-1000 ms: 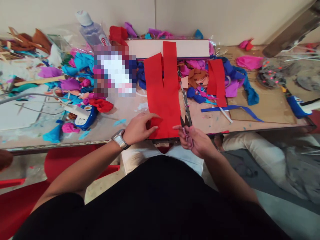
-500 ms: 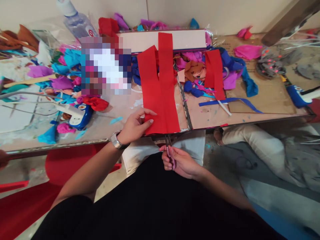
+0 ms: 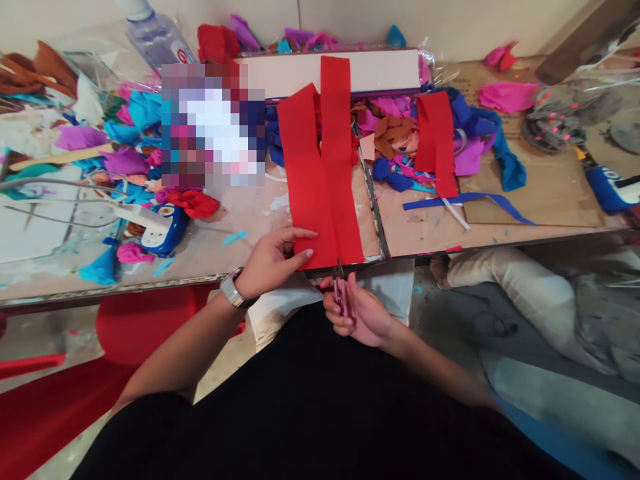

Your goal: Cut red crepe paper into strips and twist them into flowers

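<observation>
Red crepe paper (image 3: pixel 327 220) lies lengthwise over the table's front part, split into two long strips toward its far end. My left hand (image 3: pixel 273 261), with a metal watch at the wrist, rests on the paper's near left corner. Its index finger and thumb are stretched out and apart on the red surface. Below the near edge, my right hand (image 3: pixel 360 313) is closed round the pink handles of a pair of scissors (image 3: pixel 341 293). Their blades point away from me and meet the paper's near edge. How far the blades are apart is hard to make out.
Crumpled coloured paper scraps (image 3: pixel 125 163) cover the left side, beside a blue-and-white power strip (image 3: pixel 163 230). A clear bottle (image 3: pixel 155 37) and a white box (image 3: pixel 375 72) stand behind. Another red piece (image 3: pixel 435 143) lies right. A person's leg (image 3: pixel 520 280) shows below the table.
The scissors have moved up slightly, so their blades now reach over the paper's near edge. My right thumb has lifted and the handles have turned. My left hand stays on the paper.
</observation>
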The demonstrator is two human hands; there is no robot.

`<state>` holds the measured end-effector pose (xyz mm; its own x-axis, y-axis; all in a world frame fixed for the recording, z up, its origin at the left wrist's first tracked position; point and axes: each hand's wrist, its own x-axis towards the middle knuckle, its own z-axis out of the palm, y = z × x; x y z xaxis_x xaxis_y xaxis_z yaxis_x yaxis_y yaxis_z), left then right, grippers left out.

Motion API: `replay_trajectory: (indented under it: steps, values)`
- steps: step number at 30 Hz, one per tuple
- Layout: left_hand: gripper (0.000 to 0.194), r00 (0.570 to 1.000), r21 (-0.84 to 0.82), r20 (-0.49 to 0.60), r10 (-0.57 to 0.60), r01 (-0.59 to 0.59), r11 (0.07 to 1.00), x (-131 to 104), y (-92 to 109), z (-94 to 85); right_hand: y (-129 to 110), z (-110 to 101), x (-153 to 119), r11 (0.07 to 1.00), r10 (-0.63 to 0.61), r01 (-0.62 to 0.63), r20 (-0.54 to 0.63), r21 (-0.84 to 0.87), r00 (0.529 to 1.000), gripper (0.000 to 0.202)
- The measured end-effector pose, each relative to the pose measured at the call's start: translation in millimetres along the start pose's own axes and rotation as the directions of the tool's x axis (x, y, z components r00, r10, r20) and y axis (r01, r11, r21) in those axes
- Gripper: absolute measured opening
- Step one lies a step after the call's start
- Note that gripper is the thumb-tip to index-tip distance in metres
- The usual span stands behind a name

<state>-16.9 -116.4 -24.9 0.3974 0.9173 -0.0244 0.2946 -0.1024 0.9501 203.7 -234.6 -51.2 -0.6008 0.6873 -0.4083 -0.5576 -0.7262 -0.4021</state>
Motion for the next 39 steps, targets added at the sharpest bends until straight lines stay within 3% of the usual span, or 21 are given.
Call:
replay_trajectory:
  steps: [15,39]
  values:
    - [0.036,0.995,0.057,-0.011,0.097,-0.097,0.994,-4.3,-7.4,-2.8,-2.5,-1.9,5.7,0.998,-0.005,0.001,0.061,0.057,0.998,0.046]
    - [0.033,0.997,0.086,-0.009,0.08,-0.079,0.993,-5.3,-7.2,-4.5,-5.3,2.5,6.3,0.999,0.023,-0.026,0.077,0.045,0.997,0.048]
